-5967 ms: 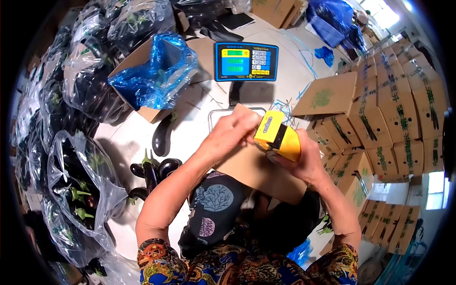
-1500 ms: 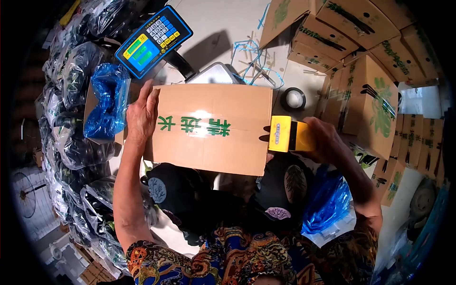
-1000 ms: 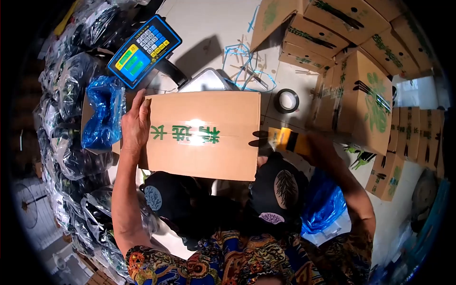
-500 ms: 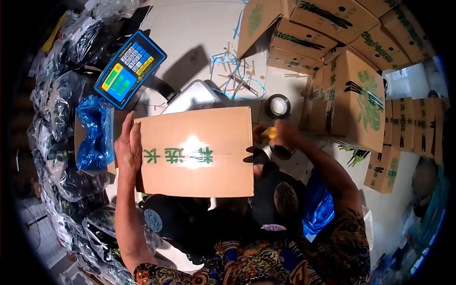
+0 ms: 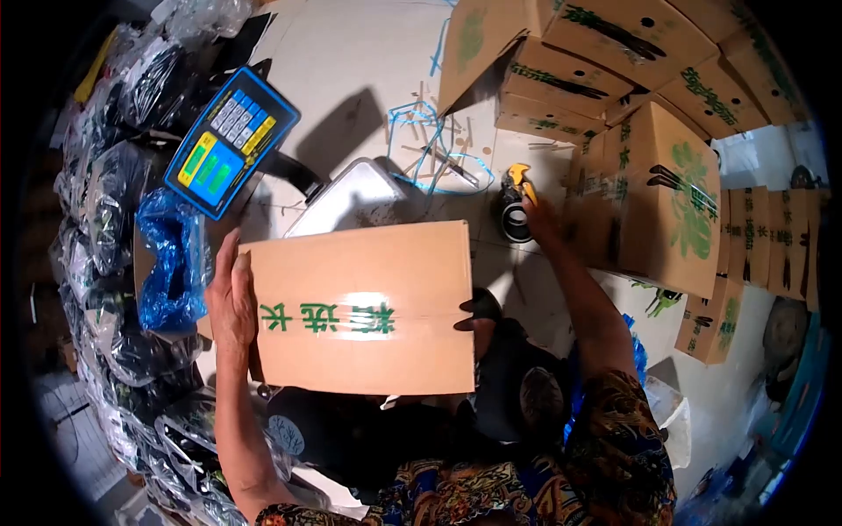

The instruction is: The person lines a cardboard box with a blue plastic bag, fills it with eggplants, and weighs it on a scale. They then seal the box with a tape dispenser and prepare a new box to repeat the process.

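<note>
the left hand (image 5: pixel 230 300) lies flat against the nine o'clock end of the cardboard box (image 5: pixel 360 307), fingers together and stretched along the edge, thumb tucked round the side; it presses the box rather than closing round it. the box sits low of centre in the view, resting over the person's lap, its closed top facing up with green printed characters and a glossy strip of clear tape running along the seam from nine to three o'clock

the right hand (image 5: pixel 537 217) reaches out toward one o'clock, well apart from the box, and sits on the yellow tape dispenser (image 5: pixel 520 178), which stands on the floor just beside a stack of printed cartons (image 5: pixel 653 188). the fingers curl over the dispenser's dark roll, but whether they grip it or merely touch it i cannot tell

at eleven o'clock from the box stands a scale display (image 5: pixel 231 140) with a blue face and keypad, its metal weighing pan (image 5: pixel 351 195) just past the box's far edge. a blue plastic bag (image 5: pixel 173 263) lies at nine o'clock, beside clear bags of dark aubergines (image 5: pixel 114 219). loose blue strapping (image 5: pixel 430 145) litters the floor at twelve o'clock
</note>
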